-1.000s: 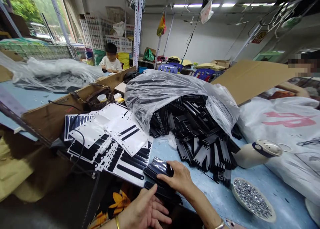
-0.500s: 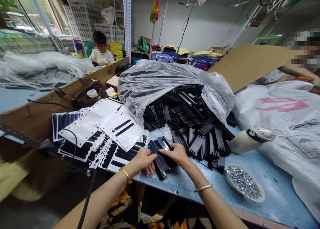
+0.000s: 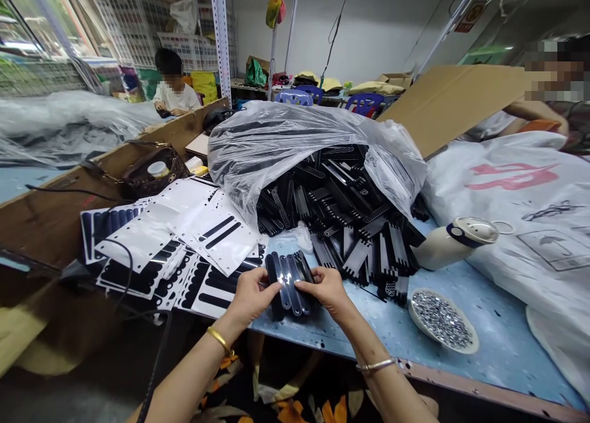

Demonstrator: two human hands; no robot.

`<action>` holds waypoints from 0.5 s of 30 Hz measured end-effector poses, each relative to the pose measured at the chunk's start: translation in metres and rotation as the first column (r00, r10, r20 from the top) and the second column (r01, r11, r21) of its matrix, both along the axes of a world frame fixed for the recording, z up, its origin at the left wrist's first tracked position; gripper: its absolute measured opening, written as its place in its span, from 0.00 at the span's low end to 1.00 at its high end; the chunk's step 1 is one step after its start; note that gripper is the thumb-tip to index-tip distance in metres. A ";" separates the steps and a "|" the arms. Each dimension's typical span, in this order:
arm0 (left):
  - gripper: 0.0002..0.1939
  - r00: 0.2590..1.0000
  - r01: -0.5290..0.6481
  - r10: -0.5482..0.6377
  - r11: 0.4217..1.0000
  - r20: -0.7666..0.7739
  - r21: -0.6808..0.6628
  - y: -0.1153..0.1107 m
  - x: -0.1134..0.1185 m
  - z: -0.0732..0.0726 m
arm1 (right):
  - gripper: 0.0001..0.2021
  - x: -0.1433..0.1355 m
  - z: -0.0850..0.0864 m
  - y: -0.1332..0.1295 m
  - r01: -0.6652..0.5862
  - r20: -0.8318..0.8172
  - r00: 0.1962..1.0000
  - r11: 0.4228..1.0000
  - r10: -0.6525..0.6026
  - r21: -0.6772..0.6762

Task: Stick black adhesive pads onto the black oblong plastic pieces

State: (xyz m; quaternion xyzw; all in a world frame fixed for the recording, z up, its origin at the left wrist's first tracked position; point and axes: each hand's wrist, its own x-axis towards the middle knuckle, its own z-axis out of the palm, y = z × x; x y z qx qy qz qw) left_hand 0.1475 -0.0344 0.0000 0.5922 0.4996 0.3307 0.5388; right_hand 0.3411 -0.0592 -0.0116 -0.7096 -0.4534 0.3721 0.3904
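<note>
Left hand (image 3: 250,296): your fingers pinch one side of the black strips (image 3: 288,295).
Right hand (image 3: 330,291): your fingers pinch the opposite side.
Black strips: side by side, in front of the plastic bag (image 3: 295,134).

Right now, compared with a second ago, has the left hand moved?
Yes: against the blue table, the left hand has moved forward, from around the near edge to the black strips.

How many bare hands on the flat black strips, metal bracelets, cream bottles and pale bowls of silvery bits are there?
Bare hands: 2, left hand and right hand, on the flat black strips
Metal bracelets: 2, gold bracelet and silver bracelet
Cream bottle: 1
Pale bowl of silvery bits: 1
Total: 6
</note>
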 end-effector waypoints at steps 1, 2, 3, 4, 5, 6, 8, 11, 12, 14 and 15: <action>0.07 1.000 -0.009 0.008 0.998 0.010 0.055 -0.001 0.000 0.000 | 0.19 -0.002 -0.001 -0.004 0.010 -0.061 0.998 1.000 -0.009 0.009; 0.06 1.000 -0.026 0.025 0.995 0.019 0.095 -0.001 0.000 0.000 | 0.20 -0.004 -0.001 -0.007 0.023 -0.113 0.993 1.000 -0.021 0.021; 0.07 0.998 -0.054 0.050 0.993 0.042 0.105 0.000 0.001 0.000 | 0.21 -0.006 -0.001 -0.010 0.040 -0.159 0.987 0.999 -0.034 0.036; 0.10 0.993 -0.088 0.082 0.994 0.085 0.071 0.001 0.002 -0.001 | 0.22 -0.008 -0.001 -0.012 0.058 -0.198 0.979 0.997 -0.046 0.055; 0.13 0.982 -0.112 0.113 0.994 0.155 -0.014 0.002 0.004 -0.001 | 0.23 -0.009 -0.001 -0.013 0.075 -0.231 0.971 0.994 -0.056 0.074; 0.16 0.958 -0.112 0.141 0.985 0.248 -0.128 0.004 0.006 -0.002 | 0.24 -0.011 -0.001 -0.014 0.089 -0.260 0.964 0.992 -0.062 0.093; 0.25 0.878 -0.048 0.198 0.942 0.435 -0.332 0.006 0.010 -0.003 | 0.27 -0.013 0.001 -0.014 0.110 -0.299 0.952 0.987 -0.070 0.121; 0.45 0.775 0.017 0.287 0.881 0.563 -0.473 0.008 0.010 -0.001 | 0.28 -0.019 0.006 -0.016 0.132 -0.310 0.947 0.980 -0.081 0.147; 0.47 0.757 0.008 0.317 0.869 0.571 -0.494 0.008 0.010 0.002 | 0.28 -0.022 0.009 -0.017 0.139 -0.314 0.946 0.978 -0.085 0.155; 0.42 0.731 0.030 0.320 0.867 0.603 -0.497 0.006 0.007 0.008 | 0.28 -0.029 0.014 -0.021 0.152 -0.342 0.936 0.973 -0.086 0.171; 0.36 0.724 0.064 0.293 0.873 0.624 -0.484 0.004 0.006 0.011 | 0.28 -0.032 0.016 -0.023 0.153 -0.361 0.929 0.972 -0.079 0.181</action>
